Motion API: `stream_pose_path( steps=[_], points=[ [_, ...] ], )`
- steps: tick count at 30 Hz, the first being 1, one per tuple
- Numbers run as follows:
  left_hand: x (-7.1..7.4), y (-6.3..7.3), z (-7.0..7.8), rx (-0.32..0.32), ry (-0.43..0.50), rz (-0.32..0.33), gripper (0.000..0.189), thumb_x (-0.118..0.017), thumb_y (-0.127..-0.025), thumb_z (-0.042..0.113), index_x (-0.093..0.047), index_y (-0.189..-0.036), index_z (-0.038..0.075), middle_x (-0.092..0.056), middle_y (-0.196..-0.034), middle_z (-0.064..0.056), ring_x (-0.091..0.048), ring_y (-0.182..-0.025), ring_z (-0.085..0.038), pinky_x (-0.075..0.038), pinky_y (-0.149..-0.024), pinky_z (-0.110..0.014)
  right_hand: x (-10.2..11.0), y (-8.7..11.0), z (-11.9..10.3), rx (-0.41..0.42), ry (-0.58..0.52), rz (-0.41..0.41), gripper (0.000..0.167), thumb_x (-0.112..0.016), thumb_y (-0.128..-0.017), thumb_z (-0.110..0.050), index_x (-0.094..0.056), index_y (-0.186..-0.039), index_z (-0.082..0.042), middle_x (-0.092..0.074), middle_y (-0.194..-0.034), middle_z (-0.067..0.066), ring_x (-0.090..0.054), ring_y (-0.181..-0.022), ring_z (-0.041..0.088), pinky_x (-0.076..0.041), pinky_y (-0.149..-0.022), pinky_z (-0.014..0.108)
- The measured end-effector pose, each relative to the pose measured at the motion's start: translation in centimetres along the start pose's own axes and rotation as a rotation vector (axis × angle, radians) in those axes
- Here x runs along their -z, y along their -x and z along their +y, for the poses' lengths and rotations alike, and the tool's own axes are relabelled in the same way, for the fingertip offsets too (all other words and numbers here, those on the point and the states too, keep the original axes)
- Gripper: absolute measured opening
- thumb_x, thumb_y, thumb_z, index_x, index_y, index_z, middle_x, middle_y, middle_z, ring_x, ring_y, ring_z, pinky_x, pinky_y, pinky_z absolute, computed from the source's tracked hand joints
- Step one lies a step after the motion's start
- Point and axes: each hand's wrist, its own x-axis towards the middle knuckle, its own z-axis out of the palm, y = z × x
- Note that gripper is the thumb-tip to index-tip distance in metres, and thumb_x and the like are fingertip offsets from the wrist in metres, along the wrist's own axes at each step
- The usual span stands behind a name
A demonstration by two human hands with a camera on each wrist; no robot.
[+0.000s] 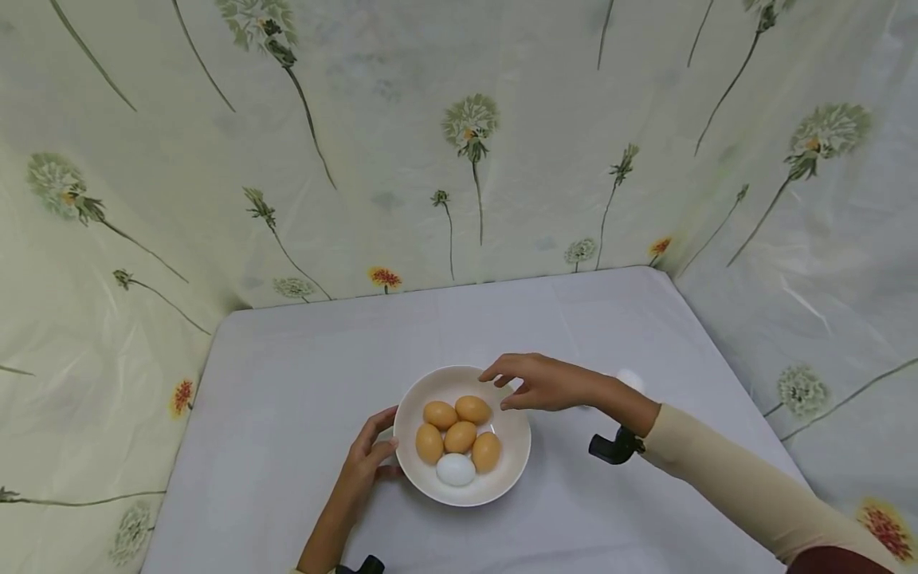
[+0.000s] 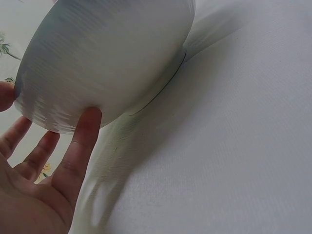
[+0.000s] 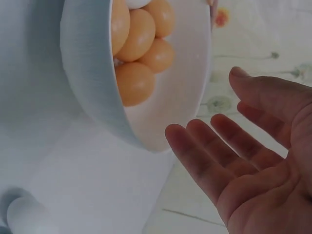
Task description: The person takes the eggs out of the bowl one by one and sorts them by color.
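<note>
A white bowl [image 1: 512, 466] holds several brown eggs [image 1: 460, 437] and one white egg [image 1: 455, 469]. At its left side my left hand [image 1: 369, 454] grips the bowl, with the thumb at the rim and fingers against the outer wall. The left wrist view shows those fingers [image 2: 80, 146] spread against the bowl's underside [image 2: 107, 58]. Over the upper right rim hovers my right hand [image 1: 541, 383], its fingers loosely bent and nothing held. In the right wrist view that hand [image 3: 263, 165] is palm-visible, apart from the bowl [image 3: 87, 63].
Another white egg [image 1: 631, 379] lies on the table right of the bowl, partly behind my right forearm. It also shows as a white egg [image 3: 30, 215] in the right wrist view. A white cloth [image 1: 287, 383] covers the table, and flower-printed sheets [image 1: 402, 159] surround it.
</note>
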Motion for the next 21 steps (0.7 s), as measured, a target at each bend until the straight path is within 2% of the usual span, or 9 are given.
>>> stream_pose_path(
  steps=[5, 11, 17, 21],
  points=[
    [0.0, -0.1, 0.0, -0.001, 0.007, -0.010, 0.046, -0.056, -0.098, 0.022, -0.048, -0.144, 0.025, -0.045, -0.150, -0.008, -0.057, -0.121, -0.031, -0.061, -0.077, -0.040, -1.1, -1.6, -1.0, 0.032, -0.020, -0.063, 0.043, -0.067, -0.094, -0.009, -0.057, -0.136, -0.010, -0.058, -0.139, 0.010, -0.060, -0.125, 0.033, -0.058, -0.088, 0.026],
    [0.0, -0.1, 0.1, -0.014, 0.010, -0.015, 0.046, -0.056, -0.098, 0.022, -0.048, -0.144, 0.024, -0.045, -0.150, -0.009, -0.057, -0.120, -0.031, -0.061, -0.076, -0.040, -2.4, -3.3, -2.1, 0.087, 0.013, -0.124, 0.040, -0.066, -0.094, -0.006, -0.059, -0.133, -0.007, -0.060, -0.136, 0.009, -0.060, -0.124, 0.031, -0.056, -0.089, 0.024],
    [0.1, -0.1, 0.0, -0.018, 0.012, -0.021, 0.047, -0.056, -0.098, 0.023, -0.047, -0.144, 0.025, -0.045, -0.150, -0.008, -0.058, -0.120, -0.032, -0.061, -0.076, -0.041, -4.0, -4.7, -2.9, 0.139, 0.020, -0.197, 0.036, -0.067, -0.093, -0.005, -0.063, -0.129, -0.005, -0.064, -0.131, 0.008, -0.062, -0.122, 0.028, -0.054, -0.098, 0.034],
    [0.1, -0.1, 0.0, -0.019, 0.013, -0.019, 0.046, -0.056, -0.098, 0.023, -0.048, -0.144, 0.027, -0.045, -0.150, -0.007, -0.058, -0.120, -0.032, -0.061, -0.076, -0.041, -5.0, -5.4, -2.8, 0.182, 0.028, -0.244, 0.032, -0.068, -0.092, -0.004, -0.066, -0.124, -0.006, -0.067, -0.126, 0.008, -0.062, -0.120, 0.025, -0.054, -0.096, 0.027]
  ],
)
